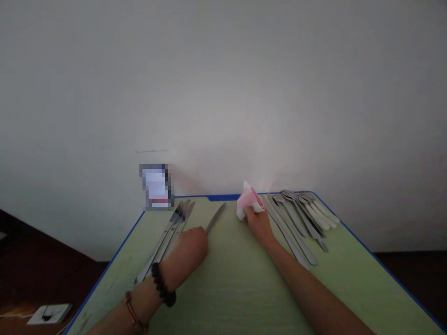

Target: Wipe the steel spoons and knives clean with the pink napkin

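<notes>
My left hand (191,246) is closed around the handle of a table knife (217,217), whose blade points away toward the wall. A pink and white cloth (248,201) is bunched in my right hand (258,225), near the far edge of the table. Beside my left hand lie several table knives (167,237), partly hidden behind it. Right of the cloth, several metal knives and spoons (289,232) lie side by side. Further right are several pieces of cutlery with cream handles (321,214).
The green table (226,293) with a blue rim stands against a pale wall (223,93). A blurred-out upright device (156,186) leans at the far left corner. On the dark floor at lower left lies a white power strip (49,314) with a cable.
</notes>
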Motion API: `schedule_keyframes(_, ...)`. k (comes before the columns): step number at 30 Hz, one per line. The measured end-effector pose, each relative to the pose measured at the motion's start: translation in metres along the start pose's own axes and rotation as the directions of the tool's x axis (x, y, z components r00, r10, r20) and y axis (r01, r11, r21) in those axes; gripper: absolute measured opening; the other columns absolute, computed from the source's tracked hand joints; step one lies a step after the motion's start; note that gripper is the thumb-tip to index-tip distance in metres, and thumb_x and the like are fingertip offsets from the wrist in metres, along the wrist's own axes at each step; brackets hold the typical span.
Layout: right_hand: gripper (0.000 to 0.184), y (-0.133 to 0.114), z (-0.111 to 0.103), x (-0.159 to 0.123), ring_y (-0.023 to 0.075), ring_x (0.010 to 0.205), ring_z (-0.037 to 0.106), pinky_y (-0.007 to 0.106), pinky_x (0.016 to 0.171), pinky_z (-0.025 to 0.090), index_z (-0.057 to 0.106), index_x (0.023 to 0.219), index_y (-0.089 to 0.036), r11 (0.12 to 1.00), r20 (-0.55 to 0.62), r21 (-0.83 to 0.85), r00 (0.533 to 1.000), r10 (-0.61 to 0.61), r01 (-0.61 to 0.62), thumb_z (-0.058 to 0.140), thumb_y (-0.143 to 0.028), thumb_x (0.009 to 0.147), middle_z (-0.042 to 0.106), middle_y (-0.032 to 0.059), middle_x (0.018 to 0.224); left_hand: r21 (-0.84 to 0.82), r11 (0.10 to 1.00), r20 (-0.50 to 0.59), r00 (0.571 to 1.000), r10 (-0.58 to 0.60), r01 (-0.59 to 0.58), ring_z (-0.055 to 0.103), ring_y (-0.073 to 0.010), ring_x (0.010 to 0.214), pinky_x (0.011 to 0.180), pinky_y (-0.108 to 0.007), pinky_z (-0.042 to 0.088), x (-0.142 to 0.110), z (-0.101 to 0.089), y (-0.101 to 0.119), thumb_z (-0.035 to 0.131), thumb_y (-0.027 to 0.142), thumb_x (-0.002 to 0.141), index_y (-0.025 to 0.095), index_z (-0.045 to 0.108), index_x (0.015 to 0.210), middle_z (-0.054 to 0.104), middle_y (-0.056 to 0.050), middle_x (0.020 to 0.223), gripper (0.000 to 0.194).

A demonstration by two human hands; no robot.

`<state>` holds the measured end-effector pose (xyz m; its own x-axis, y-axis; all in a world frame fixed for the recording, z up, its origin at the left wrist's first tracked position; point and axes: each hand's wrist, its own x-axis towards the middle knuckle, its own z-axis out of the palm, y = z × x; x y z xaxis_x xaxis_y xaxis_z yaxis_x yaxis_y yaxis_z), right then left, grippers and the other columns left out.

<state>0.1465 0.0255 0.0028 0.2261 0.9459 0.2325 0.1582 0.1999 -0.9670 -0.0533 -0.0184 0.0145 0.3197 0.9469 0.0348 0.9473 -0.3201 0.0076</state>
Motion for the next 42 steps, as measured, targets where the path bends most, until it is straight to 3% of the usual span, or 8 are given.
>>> schedule_keyframes(9, 0.010, -0.002, 0.011, -0.008, 0.0126, 0.044, 0.042, 0.025, 0.042, 0.035, 0.047, 0.053, -0.021, 0.960, 0.077, 0.161, 0.973, 0.220, -0.229, 0.052, -0.026, 0.060, 0.045, -0.0035, 0.046, -0.157, 0.987, 0.100, 0.995, 0.032, -0.016, 0.070, -0.0205, 0.068, 0.057, -0.024, 0.046, 0.008, -0.005, 0.021, 0.028, 0.019, 0.098, 0.013, 0.048, 0.107, 0.069, -0.010, 0.075, 0.023)
schedule_keyframes(17, 0.006, 0.000, 0.030, -0.010, 0.0116, 0.046, 0.040, 0.025, 0.043, 0.035, 0.050, 0.057, -0.019, 0.808, 0.114, 0.484, 0.939, 0.323, -0.337, 0.055, -0.023, 0.056, 0.047, -0.0039, 0.047, -0.679, 0.734, -0.024, 0.998, -0.063, 0.030, 0.065, -0.0219, 0.079, 0.070, -0.031, 0.043, 0.008, 0.006, 0.030, 0.027, 0.028, 0.096, 0.016, 0.040, 0.115, 0.067, -0.008, 0.088, 0.027)
schedule_keyframes(22, 0.007, -0.001, 0.028, -0.009, 0.0159, 0.056, 0.050, 0.028, 0.057, 0.044, 0.055, 0.065, -0.020, 0.673, 0.194, 0.670, 0.949, 0.249, -0.313, 0.058, -0.020, 0.058, 0.053, -0.0032, 0.052, -0.835, 0.550, -0.017, 0.999, -0.048, 0.012, 0.051, -0.0155, 0.052, 0.051, -0.025, 0.035, 0.011, 0.012, 0.027, 0.033, 0.040, 0.092, 0.017, 0.048, 0.099, 0.052, 0.004, 0.059, 0.028)
schedule_keyframes(27, 0.038, -0.006, 0.020, -0.005, 0.0220, 0.078, 0.060, 0.033, 0.072, 0.046, 0.063, 0.082, -0.020, 0.487, 0.310, 0.796, 0.933, 0.183, -0.359, 0.053, -0.055, 0.073, 0.065, 0.0035, 0.071, -0.917, 0.391, 0.048, 0.995, -0.085, 0.077, 0.038, -0.0111, 0.043, 0.044, -0.022, 0.030, 0.017, 0.013, 0.025, 0.036, 0.050, 0.089, 0.017, 0.050, 0.089, 0.041, 0.009, 0.052, 0.035)
schedule_keyframes(30, 0.053, -0.004, 0.018, -0.003, 0.0223, 0.079, 0.061, 0.033, 0.073, 0.046, 0.065, 0.078, -0.017, 0.437, 0.448, 0.759, 0.874, 0.188, -0.482, 0.048, -0.066, 0.073, 0.067, 0.0077, 0.073, -0.924, 0.373, 0.039, 0.991, -0.127, 0.084, 0.036, -0.0107, 0.043, 0.044, -0.022, 0.028, 0.019, 0.014, 0.025, 0.035, 0.050, 0.089, 0.018, 0.049, 0.087, 0.037, 0.010, 0.051, 0.035)
schedule_keyframes(32, 0.042, -0.001, 0.019, -0.002, 0.0201, 0.073, 0.060, 0.032, 0.069, 0.047, 0.065, 0.075, -0.017, 0.438, 0.476, 0.739, 0.856, 0.200, -0.513, 0.055, -0.058, 0.073, 0.067, 0.0065, 0.071, -0.916, 0.393, 0.029, 0.991, -0.133, 0.079, 0.035, -0.0109, 0.043, 0.044, -0.022, 0.027, 0.019, 0.015, 0.024, 0.034, 0.049, 0.090, 0.019, 0.049, 0.088, 0.036, 0.009, 0.052, 0.033)
schedule_keyframes(36, 0.015, 0.004, 0.027, -0.003, 0.0136, 0.062, 0.056, 0.026, 0.061, 0.044, 0.062, 0.073, -0.019, 0.501, 0.390, 0.743, 0.896, 0.214, -0.443, 0.070, -0.031, 0.069, 0.065, -0.0013, 0.067, -0.836, 0.549, -0.044, 0.997, -0.063, -0.002, 0.043, -0.0134, 0.049, 0.050, -0.024, 0.030, 0.017, 0.014, 0.024, 0.034, 0.041, 0.091, 0.019, 0.050, 0.087, 0.044, 0.006, 0.056, 0.028)
schedule_keyframes(42, 0.029, -0.003, 0.032, -0.009, 0.0164, 0.068, 0.062, 0.029, 0.066, 0.045, 0.064, 0.082, -0.017, 0.629, 0.415, 0.640, 0.887, 0.202, -0.442, 0.076, -0.038, 0.066, 0.066, 0.0016, 0.069, -0.708, 0.705, -0.017, 1.000, 0.020, -0.026, 0.053, -0.0182, 0.057, 0.057, -0.027, 0.032, 0.013, 0.010, 0.028, 0.031, 0.037, 0.091, 0.020, 0.052, 0.088, 0.056, -0.001, 0.065, 0.027)
